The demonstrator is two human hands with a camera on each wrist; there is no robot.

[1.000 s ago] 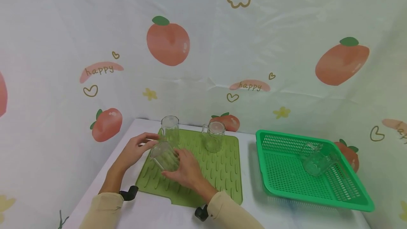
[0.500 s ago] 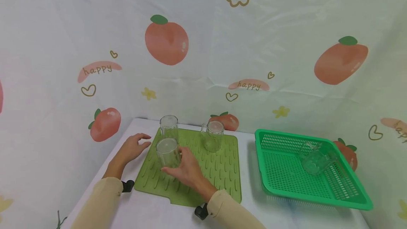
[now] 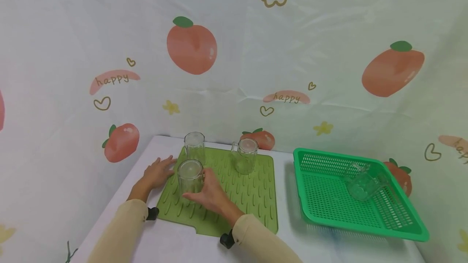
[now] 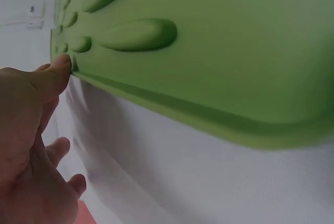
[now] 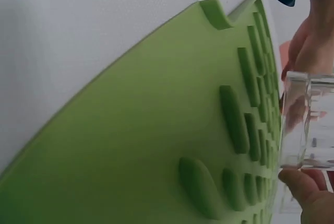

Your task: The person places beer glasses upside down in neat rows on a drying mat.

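Note:
My right hand (image 3: 212, 192) grips a clear glass mug (image 3: 190, 175) upright over the left part of a green ridged mat (image 3: 234, 202), thumb on the near side. In the right wrist view the mug (image 5: 300, 125) has its lower end right at the mat's surface, thumb tip beside it. My left hand (image 3: 158, 172) lies at the mat's left edge. In the left wrist view its thumb (image 4: 60, 70) touches the mat's edge, while the other fingers spread loosely over the white table. A second glass mug (image 3: 195, 145) stands behind the held one, and a third (image 3: 246, 159) stands farther right.
To the right of the mat stands a green plastic basket (image 3: 305, 202) with slotted walls. Glassware (image 3: 362, 186) lies inside it toward the right. A white cloth (image 3: 234, 60) printed with fruit hangs behind the white table (image 3: 289, 222).
The held mug has gone from tilted to upright and down toward the mat. My left hand left it, drew back left, then came down at the mat's left edge.

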